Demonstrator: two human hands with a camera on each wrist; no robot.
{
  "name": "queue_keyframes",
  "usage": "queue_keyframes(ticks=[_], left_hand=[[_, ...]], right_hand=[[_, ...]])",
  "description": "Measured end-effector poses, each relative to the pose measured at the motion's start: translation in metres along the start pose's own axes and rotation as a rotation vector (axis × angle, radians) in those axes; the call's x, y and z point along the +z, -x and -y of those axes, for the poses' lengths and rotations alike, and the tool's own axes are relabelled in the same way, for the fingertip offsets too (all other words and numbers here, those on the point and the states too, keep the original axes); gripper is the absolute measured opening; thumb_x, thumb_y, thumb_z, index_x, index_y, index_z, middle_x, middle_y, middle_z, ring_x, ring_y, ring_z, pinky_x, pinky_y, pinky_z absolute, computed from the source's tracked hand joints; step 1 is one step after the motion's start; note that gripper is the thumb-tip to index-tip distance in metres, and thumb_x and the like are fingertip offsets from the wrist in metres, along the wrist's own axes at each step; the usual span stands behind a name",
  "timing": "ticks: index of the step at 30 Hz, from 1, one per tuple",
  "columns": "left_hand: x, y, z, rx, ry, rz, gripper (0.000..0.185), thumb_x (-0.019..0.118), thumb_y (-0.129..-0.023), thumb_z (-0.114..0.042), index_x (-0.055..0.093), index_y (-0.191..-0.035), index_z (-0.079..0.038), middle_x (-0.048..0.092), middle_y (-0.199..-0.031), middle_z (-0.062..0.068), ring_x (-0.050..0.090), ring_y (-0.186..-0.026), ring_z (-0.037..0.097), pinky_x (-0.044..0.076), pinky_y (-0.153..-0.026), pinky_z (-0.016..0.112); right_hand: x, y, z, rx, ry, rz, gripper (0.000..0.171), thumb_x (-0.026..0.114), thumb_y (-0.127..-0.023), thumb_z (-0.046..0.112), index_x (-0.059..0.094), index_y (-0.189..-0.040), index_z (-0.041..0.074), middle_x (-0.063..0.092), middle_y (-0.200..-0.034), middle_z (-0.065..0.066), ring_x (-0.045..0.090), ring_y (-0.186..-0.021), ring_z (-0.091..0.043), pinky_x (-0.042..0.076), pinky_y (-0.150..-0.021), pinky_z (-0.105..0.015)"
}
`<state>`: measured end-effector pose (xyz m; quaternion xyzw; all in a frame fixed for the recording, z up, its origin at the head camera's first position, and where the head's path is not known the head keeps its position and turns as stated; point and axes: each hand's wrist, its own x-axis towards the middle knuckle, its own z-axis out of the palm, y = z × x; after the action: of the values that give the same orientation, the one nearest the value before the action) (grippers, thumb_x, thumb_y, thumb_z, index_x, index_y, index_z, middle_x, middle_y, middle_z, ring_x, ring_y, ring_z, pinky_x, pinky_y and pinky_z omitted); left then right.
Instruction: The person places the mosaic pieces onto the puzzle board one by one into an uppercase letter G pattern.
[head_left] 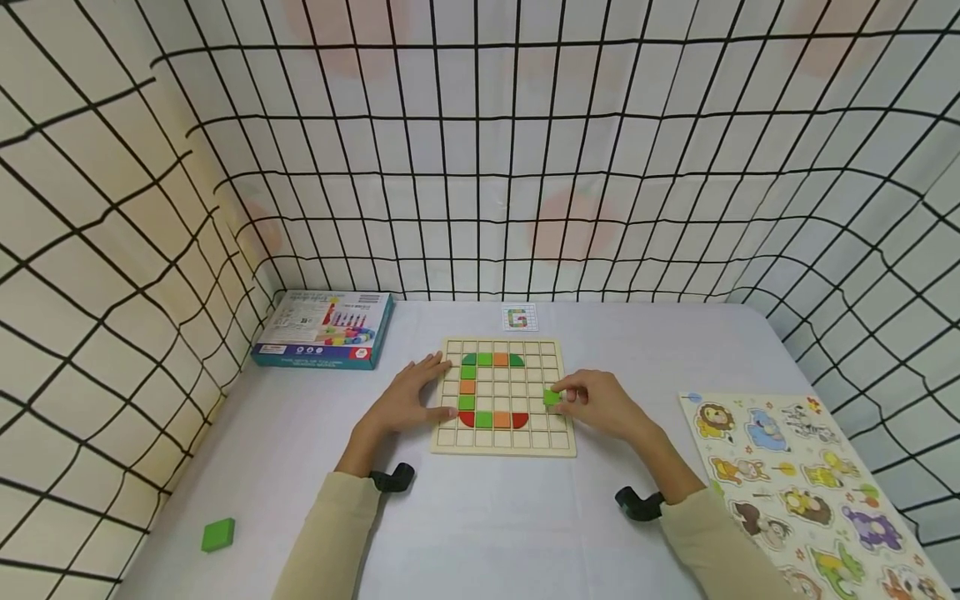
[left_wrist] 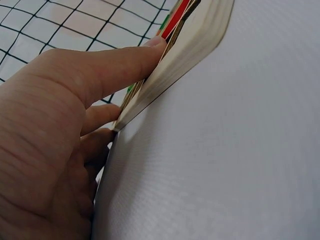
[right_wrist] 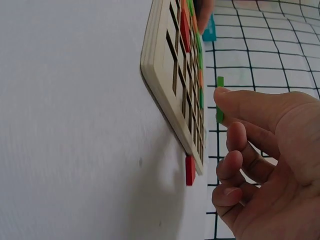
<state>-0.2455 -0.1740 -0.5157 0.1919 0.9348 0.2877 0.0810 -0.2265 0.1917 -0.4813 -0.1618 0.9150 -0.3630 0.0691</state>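
Note:
A wooden grid board [head_left: 506, 447] lies on the white cloth, with green, orange and red tiles set in a C-like shape. My right hand [head_left: 603, 404] pinches a green square tile [head_left: 551, 397] between thumb and index finger above the board's right side; in the right wrist view the green tile [right_wrist: 220, 100] is held on edge, the other fingers curled. My left hand [head_left: 403, 398] rests at the board's left edge, fingers fairly straight, its thumb touching the rim near a red corner tile [head_left: 467, 418]. In the left wrist view the thumb lies on the board's edge [left_wrist: 170, 75].
A small card with a G pattern [head_left: 520, 317] lies behind the board. A toy box [head_left: 324, 329] sits back left, a green block [head_left: 218, 535] front left, an animal puzzle sheet [head_left: 813, 492] right. A red piece [right_wrist: 190, 171] lies beside the board. Black netting [head_left: 480, 167] surrounds the table.

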Motion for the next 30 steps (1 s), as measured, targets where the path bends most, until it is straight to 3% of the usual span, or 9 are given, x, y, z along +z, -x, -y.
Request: queue_keyframes(ticks=[12,30], left_hand=[[-0.001,-0.001,0.001,0.013,0.011,0.002,0.091,0.075,-0.085,-0.053,0.040,-0.160,-0.016,0.025,-0.171,0.005,0.016,-0.161,0.026,0.008,-0.133,0.049],[0.001,-0.001,0.004,0.029,-0.005,0.000,0.090,0.073,-0.086,-0.051,0.038,-0.161,-0.015,0.024,-0.172,0.006,0.016,-0.161,0.026,0.009,-0.133,0.050]], right_hand=[[0.021,-0.013,0.011,0.047,-0.097,0.070,0.026,0.080,-0.089,0.015,0.077,-0.113,0.009,0.057,-0.080,0.000,0.048,-0.071,-0.014,0.037,-0.060,-0.021],[0.034,-0.023,0.021,-0.005,-0.092,0.103,0.025,0.076,-0.089,0.008,0.077,-0.114,0.006,0.058,-0.078,0.000,0.048,-0.069,-0.013,0.036,-0.057,-0.020]])
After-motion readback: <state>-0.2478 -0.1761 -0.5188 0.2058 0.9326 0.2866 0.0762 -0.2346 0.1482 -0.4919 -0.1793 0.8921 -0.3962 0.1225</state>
